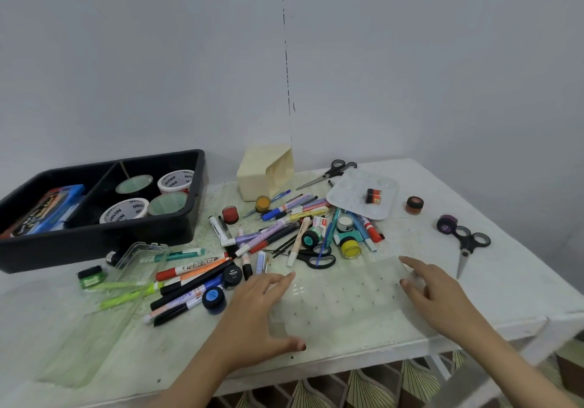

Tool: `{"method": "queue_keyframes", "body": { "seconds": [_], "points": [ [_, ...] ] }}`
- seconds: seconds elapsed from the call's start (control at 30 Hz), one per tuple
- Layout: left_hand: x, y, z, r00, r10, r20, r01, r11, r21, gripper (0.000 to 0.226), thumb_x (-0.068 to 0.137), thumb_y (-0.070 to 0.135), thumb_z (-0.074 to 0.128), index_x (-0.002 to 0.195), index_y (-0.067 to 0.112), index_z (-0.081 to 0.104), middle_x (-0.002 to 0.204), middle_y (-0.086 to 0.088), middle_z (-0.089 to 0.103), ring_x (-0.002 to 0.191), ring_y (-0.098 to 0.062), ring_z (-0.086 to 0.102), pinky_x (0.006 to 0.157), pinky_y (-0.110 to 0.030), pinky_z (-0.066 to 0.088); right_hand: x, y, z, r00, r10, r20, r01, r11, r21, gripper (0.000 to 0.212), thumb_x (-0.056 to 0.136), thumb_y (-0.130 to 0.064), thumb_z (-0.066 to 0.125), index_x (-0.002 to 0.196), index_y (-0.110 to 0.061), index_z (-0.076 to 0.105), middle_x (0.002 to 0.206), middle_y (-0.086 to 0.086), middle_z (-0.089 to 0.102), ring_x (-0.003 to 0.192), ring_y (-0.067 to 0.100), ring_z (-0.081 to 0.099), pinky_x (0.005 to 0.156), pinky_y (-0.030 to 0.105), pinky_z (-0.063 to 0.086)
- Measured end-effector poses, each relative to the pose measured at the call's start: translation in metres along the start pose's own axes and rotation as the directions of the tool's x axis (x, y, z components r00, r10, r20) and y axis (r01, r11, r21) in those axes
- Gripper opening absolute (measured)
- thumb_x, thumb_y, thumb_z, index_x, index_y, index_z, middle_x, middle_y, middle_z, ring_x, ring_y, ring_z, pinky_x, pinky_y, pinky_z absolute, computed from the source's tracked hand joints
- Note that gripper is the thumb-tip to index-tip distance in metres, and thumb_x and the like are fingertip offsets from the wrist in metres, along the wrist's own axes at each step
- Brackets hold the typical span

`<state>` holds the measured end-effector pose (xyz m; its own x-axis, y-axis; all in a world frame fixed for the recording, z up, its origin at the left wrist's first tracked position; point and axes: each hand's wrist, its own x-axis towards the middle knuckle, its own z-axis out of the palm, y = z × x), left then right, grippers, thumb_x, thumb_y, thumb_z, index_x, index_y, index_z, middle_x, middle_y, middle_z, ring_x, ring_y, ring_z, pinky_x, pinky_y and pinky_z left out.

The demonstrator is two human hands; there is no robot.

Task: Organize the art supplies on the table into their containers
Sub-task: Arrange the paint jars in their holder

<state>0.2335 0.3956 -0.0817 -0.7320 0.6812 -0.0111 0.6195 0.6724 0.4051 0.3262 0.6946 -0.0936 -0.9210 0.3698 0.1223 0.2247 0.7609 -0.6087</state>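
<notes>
A: Head view, the only one. Where does the task's thing sit?

B: The translucent dotted plastic tray (341, 297) lies flat at the front centre of the white table (512, 284), near its front edge. Left hand (262, 309) rests on the tray's left side with fingers straight and thumb at the near corner, enclosing nothing. Right hand (436, 294) appears to pinch the right edge between forefinger and thumb. There is blur there, so confidence is moderate.

A: Hazards?

B: One: uneven hold. A thin tray lifted by one pinched edge probably flexes or slips free. Two: the heap of loose markers and pens (278, 234) lies just beyond the far edge. A forward push ploughs into it, and the blue-lidded round paint jar (214, 297) beside the left hand can roll. Three: the black-handled scissors (467, 246) lie near the right hand, blade towards the front edge. A careless wrist sweep knocks them off.

A: Destination?

B: The black two-compartment plastic bin (104, 234) stands far left, well apart, with white tape rolls (124, 211) in it.
</notes>
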Motion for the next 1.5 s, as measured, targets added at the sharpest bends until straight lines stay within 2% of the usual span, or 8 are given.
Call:
{"method": "queue_keyframes", "body": {
  "seconds": [0.27,0.43,0.6,0.8,1.0,1.17,1.4,1.5],
  "points": [
    [0.005,-0.001,0.005,0.997,0.036,-0.061,-0.039,0.998,-0.050,0.088,0.068,0.075,0.057,0.142,0.044,0.023,0.132,0.032,0.025,0.124,0.011,0.019,0.104,-0.015,0.013,-0.001,-0.002,0.003,1.000,-0.009,-0.028,0.008,0.999,-0.033,0.044,0.096,-0.030,0.047,0.140,-0.024,0.040,0.114,-0.005,0.044,0.071,-0.004,0.043,0.075,0.021,0.035],
    [0.011,-0.006,0.006,0.998,0.015,-0.054,-0.018,0.998,-0.059,0.094,0.061,0.080,0.044,0.144,0.044,0.022,0.133,0.028,0.028,0.127,0.004,0.023,0.111,-0.025,0.022,0.005,-0.007,0.005,1.000,0.003,-0.024,-0.005,0.997,-0.072,0.045,0.097,-0.031,0.045,0.141,-0.024,0.038,0.125,0.001,0.046,0.099,0.011,0.049,0.079,0.021,0.037],
    [0.018,-0.011,0.003,0.999,0.027,-0.043,-0.028,0.999,-0.030,0.100,0.057,0.087,0.043,0.144,0.041,0.024,0.136,0.023,0.033,0.127,0.000,0.025,0.110,-0.029,0.023,0.009,-0.011,0.008,0.999,0.006,-0.044,-0.010,0.996,-0.085,0.045,0.096,-0.029,0.045,0.140,-0.024,0.040,0.124,0.001,0.046,0.095,0.007,0.044,0.078,0.020,0.034],
    [0.031,-0.014,-0.006,0.987,0.056,-0.148,-0.070,0.994,-0.085,0.090,0.067,0.091,0.016,0.133,0.037,0.046,0.122,0.022,0.043,0.115,0.005,0.032,0.097,-0.024,0.026,0.016,-0.011,-0.001,1.000,0.018,-0.009,-0.019,0.999,-0.039,0.042,0.091,-0.034,0.056,0.133,-0.027,0.048,0.114,-0.009,0.041,0.093,0.007,0.046,0.081,0.020,0.034],
    [0.066,-0.017,-0.009,0.964,0.044,-0.262,-0.068,0.994,-0.086,0.057,0.082,0.062,0.032,0.123,0.031,0.057,0.118,0.018,0.055,0.115,0.000,0.043,0.096,-0.021,0.030,0.029,-0.017,0.001,0.996,-0.020,-0.088,0.016,0.999,-0.052,0.033,0.091,-0.030,0.056,0.124,-0.027,0.056,0.116,-0.005,0.053,0.101,0.011,0.048,0.084,0.023,0.034],
    [0.098,-0.015,-0.011,0.961,0.025,-0.275,-0.044,0.997,-0.062,0.038,0.093,0.038,0.050,0.128,0.024,0.055,0.121,0.011,0.057,0.117,-0.007,0.044,0.096,-0.021,0.029,0.045,-0.039,0.019,0.949,-0.067,-0.308,-0.056,0.925,-0.376,0.026,0.088,-0.037,0.057,0.111,-0.027,0.066,0.114,0.000,0.063,0.107,0.023,0.051,0.088,0.038,0.027],
    [0.126,-0.011,-0.006,0.969,0.067,-0.238,-0.069,0.998,0.001,0.042,0.092,0.039,0.052,0.131,0.024,0.050,0.124,0.007,0.057,0.115,-0.012,0.045,0.097,-0.027,0.032,0.060,-0.070,0.041,0.986,0.016,-0.167,-0.083,0.911,-0.404,0.049,0.086,-0.065,0.043,0.125,-0.037,0.051,0.122,-0.011,0.060,0.115,0.015,0.045,0.100,0.040,0.014],
    [0.132,-0.010,-0.004,0.966,0.080,-0.245,-0.079,0.997,0.016,0.042,0.091,0.042,0.053,0.129,0.025,0.050,0.122,0.007,0.056,0.114,-0.012,0.046,0.096,-0.027,0.033,0.064,-0.075,0.044,0.992,0.021,-0.126,-0.070,0.916,-0.395,0.042,0.087,-0.062,0.044,0.122,-0.040,0.052,0.115,-0.013,0.062,0.114,0.014,0.046,0.108,0.045,0.009]
  ]
}}
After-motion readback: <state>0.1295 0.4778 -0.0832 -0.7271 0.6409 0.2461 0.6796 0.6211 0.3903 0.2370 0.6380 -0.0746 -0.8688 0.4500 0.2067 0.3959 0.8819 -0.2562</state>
